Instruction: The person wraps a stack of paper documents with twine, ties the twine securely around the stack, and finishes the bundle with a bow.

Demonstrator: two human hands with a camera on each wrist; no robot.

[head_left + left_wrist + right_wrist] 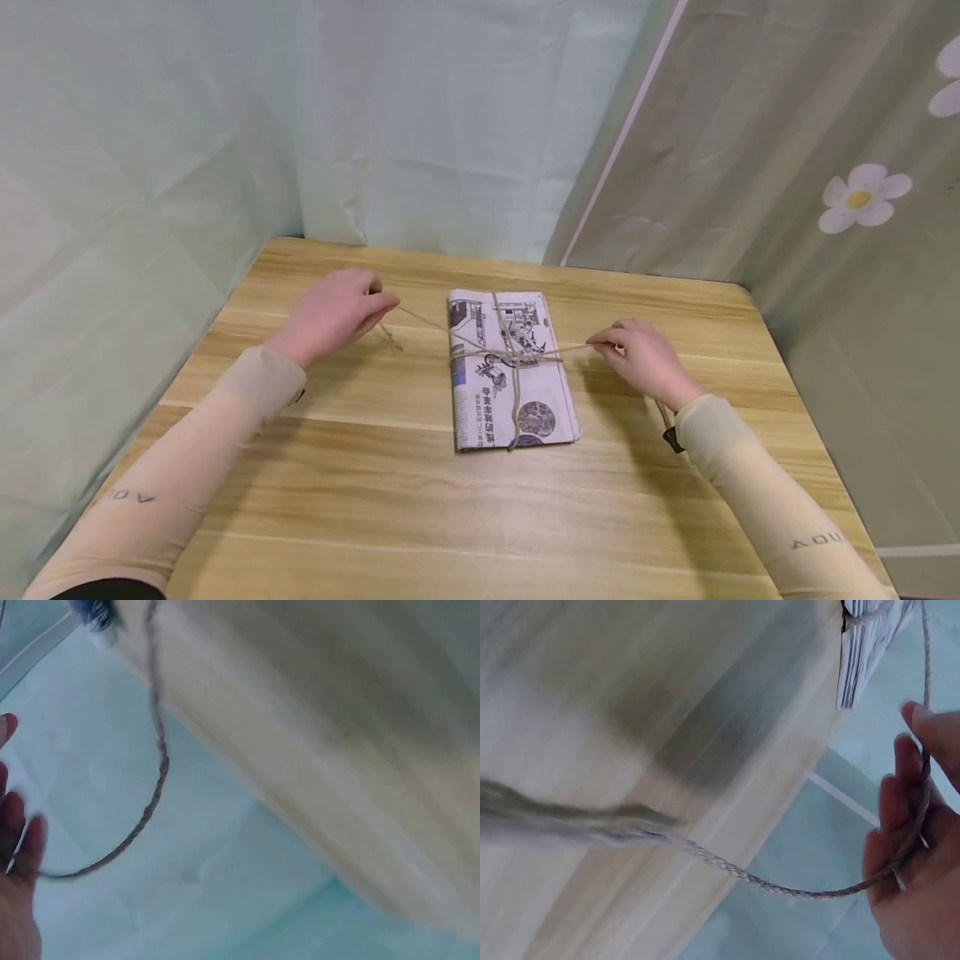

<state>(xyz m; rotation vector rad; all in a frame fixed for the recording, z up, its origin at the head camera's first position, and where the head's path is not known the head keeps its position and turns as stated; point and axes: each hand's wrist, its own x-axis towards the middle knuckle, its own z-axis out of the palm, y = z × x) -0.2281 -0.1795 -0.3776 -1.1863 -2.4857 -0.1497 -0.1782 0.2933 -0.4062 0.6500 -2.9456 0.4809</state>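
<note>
A folded stack of newspaper (480, 408) lies on the wooden table, with twine (516, 400) crossed over its top and a crossing near the middle. To its left, my left hand (337, 312) pinches one end of the twine, and a short tail hangs below the fingers. On the other side my right hand (641, 358) pinches the opposite end between thumb and fingers. Both strands stretch out from the crossing. In the right wrist view the twine (802, 894) passes through the right hand (922, 825) and trails onto the table. The left wrist view has a loose twine length (150, 806) curving from the left hand (19, 855).
The wooden table (480, 525) extends around the newspaper, its far edge close to a pale hanging curtain (465, 125). More curtain with a white flower print (862, 198) hangs on the right.
</note>
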